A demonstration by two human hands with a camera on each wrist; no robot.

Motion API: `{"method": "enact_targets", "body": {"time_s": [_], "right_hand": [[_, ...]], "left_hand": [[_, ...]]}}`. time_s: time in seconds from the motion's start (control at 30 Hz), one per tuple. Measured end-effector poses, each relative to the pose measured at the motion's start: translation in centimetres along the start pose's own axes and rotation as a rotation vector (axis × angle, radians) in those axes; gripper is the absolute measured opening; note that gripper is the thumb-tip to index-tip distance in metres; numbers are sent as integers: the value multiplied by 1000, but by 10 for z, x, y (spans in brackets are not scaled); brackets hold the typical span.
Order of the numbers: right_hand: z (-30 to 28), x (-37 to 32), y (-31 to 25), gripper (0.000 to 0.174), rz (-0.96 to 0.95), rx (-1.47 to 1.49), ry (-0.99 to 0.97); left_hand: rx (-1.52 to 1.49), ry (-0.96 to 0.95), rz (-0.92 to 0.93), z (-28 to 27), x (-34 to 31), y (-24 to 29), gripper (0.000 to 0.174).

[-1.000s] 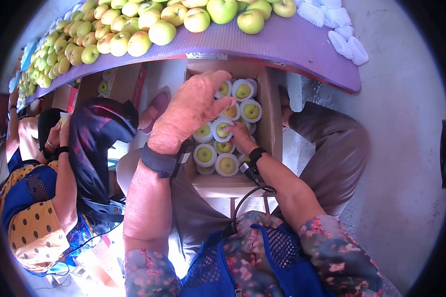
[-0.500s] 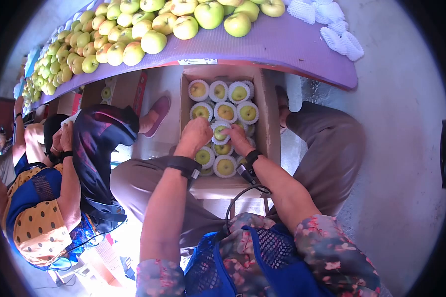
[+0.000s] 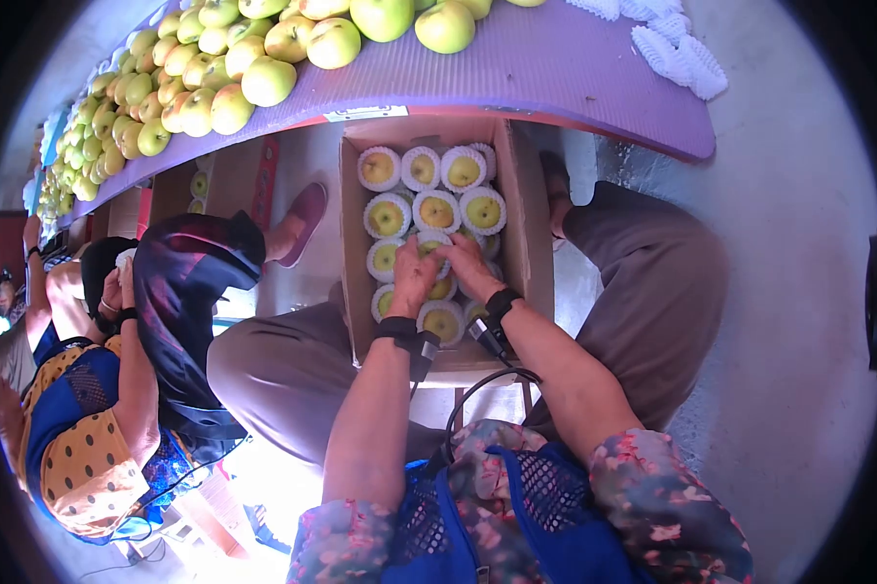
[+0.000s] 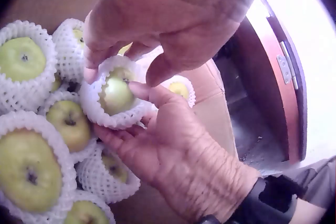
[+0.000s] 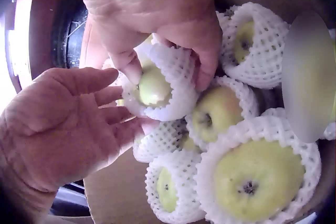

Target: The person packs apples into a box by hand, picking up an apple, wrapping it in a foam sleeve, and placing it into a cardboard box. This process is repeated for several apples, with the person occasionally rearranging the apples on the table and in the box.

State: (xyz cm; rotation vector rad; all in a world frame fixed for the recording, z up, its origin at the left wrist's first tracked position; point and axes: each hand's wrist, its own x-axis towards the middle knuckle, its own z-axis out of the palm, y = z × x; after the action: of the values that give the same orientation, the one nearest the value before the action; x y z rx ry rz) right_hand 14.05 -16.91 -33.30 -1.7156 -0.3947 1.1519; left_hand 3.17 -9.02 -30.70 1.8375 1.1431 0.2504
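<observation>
My right hand point(image 3: 472, 268) pinches a yellow-green apple point(image 5: 153, 88) in a white foam net point(image 5: 181, 71), thumb on the fruit and fingers round the net. In the right wrist view my left hand point(image 5: 65, 124) shows its palm, with loosely extended fingers reaching to the net's edge and its thumb apart from the apple. Both hands meet over the middle of a cardboard box point(image 3: 526, 224). Around them lie more netted apples, such as a large one point(image 4: 29, 169) with its stem end up; some are partly covered by my hands.
Beyond the box, a purple-covered table point(image 3: 516, 78) carries a heap of loose apples point(image 3: 268, 81). Empty foam nets point(image 3: 677, 58) lie at its right end. My knees flank the box. A person point(image 3: 88, 409) sits at left near another box point(image 3: 229, 180).
My left hand has come down from above the far part of the box to the netted apple. The right hand has stayed at that apple.
</observation>
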Motion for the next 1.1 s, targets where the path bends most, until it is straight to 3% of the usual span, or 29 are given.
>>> {"method": "enact_targets", "body": {"time_s": [0.2, 0.3, 0.4, 0.5, 0.6, 0.9, 1.0, 1.1], "right_hand": [[4, 1, -8, 46, -42, -1, -99], [5, 3, -13, 47, 49, -71, -55], [12, 3, -10, 51, 73, 60, 59], [14, 7, -2, 57, 67, 204, 88], [9, 10, -1, 60, 156, 141, 83], [-1, -12, -7, 55, 117, 64, 164], [2, -8, 12, 54, 53, 11, 370], [-2, -21, -3, 52, 94, -56, 319]], "left_hand": [[183, 63, -52, -2, -4, -2, 50], [311, 51, -23, -5, -5, 1, 54], [464, 24, -63, -10, -12, 22, 64], [600, -17, 14, -13, -22, 42, 73], [574, -83, -58, -10, -19, 43, 78], [654, 60, 3, 3, -18, 41, 75], [778, 107, 66, 7, -18, 40, 65], [784, 147, 118, 11, -15, 30, 61]]}}
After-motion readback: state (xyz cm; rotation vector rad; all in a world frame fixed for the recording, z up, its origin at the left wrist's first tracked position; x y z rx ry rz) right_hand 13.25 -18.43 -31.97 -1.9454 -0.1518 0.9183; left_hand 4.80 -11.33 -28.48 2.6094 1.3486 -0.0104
